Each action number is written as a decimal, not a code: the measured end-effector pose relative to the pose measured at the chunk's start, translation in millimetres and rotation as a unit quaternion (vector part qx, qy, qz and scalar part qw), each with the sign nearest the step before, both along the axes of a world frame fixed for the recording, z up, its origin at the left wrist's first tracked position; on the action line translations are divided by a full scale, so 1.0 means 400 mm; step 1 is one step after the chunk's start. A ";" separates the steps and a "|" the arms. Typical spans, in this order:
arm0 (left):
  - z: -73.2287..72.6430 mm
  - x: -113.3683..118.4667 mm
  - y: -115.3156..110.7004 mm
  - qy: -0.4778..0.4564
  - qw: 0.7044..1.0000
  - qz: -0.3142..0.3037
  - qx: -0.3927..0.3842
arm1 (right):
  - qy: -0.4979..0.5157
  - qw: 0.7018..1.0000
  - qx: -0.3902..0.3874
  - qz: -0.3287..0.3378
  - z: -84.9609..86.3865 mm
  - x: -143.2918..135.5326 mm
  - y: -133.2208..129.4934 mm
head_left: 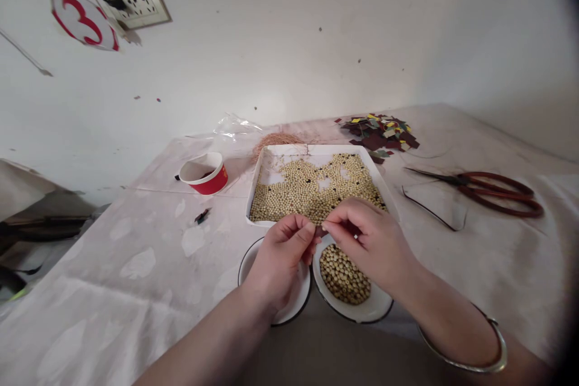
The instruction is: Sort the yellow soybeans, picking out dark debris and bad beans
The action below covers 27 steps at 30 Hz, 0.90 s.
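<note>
The left hand [278, 262] partly hides a white bowl [297, 301].

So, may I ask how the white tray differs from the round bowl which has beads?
The white tray is rectangular, while the bowl is round. The tray's rim is plain white; the bowl's is dark. The tray's beads look smaller and lie spread out; the bowl's beads look larger and lie gathered together. Both are white inside.
</note>
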<state>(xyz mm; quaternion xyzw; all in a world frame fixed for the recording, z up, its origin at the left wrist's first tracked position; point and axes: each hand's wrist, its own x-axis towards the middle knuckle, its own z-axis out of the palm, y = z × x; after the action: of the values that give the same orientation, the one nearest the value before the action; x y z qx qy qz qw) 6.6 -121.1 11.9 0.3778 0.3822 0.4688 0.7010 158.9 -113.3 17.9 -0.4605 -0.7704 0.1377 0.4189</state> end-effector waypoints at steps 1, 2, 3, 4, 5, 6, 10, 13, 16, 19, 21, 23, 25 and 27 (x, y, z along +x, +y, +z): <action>0.001 0.001 -0.001 0.001 1.000 0.000 -0.001 | 0.003 1.000 0.004 0.000 0.005 0.005 0.000; 0.002 0.003 -0.002 0.001 1.000 0.001 -0.002 | 0.007 1.000 0.010 -0.005 0.010 0.011 0.002; 0.003 0.004 -0.003 -0.002 1.000 0.003 -0.005 | 0.008 1.000 0.018 -0.018 0.013 0.018 0.004; 0.004 0.006 -0.003 -0.007 1.000 0.005 -0.009 | 0.008 0.999 0.027 -0.039 0.014 0.026 0.008; 0.004 0.008 -0.004 -0.013 1.000 0.006 -0.014 | 0.005 0.997 0.035 -0.066 0.013 0.036 0.015; 0.004 0.009 -0.004 -0.018 1.000 0.006 -0.020 | 0.001 0.995 0.037 -0.094 0.009 0.046 0.023; -0.002 0.011 -0.005 -0.016 1.000 0.004 -0.023 | -0.031 0.985 -0.035 -0.167 -0.032 0.091 0.073; -0.007 0.009 -0.004 -0.017 1.000 0.002 -0.015 | -0.096 0.977 -0.123 -0.147 -0.074 0.115 0.106; -0.009 0.008 -0.003 -0.020 1.000 0.000 -0.007 | -0.128 0.971 -0.165 -0.113 -0.105 0.125 0.124; -0.010 0.008 -0.002 -0.022 1.000 0.000 -0.007 | -0.139 0.967 -0.190 -0.093 -0.115 0.130 0.128; -0.012 0.008 -0.002 -0.023 1.000 -0.002 -0.006 | -0.148 0.964 -0.202 -0.087 -0.114 0.132 0.127; -0.013 0.008 -0.002 -0.024 1.000 -0.001 -0.005 | -0.157 0.961 -0.210 -0.087 -0.110 0.133 0.125; -0.015 0.009 -0.002 -0.022 1.000 0.000 -0.006 | -0.167 0.957 -0.217 -0.092 -0.107 0.133 0.123; -0.015 0.009 -0.002 -0.019 1.000 -0.001 -0.006 | -0.176 0.954 -0.224 -0.097 -0.104 0.132 0.121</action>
<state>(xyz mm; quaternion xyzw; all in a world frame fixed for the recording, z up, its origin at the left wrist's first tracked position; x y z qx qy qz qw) 10.1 -121.9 5.8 0.3650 0.3708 0.4733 0.7108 211.8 -64.7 -23.7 -0.6322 -0.7327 0.1818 0.1745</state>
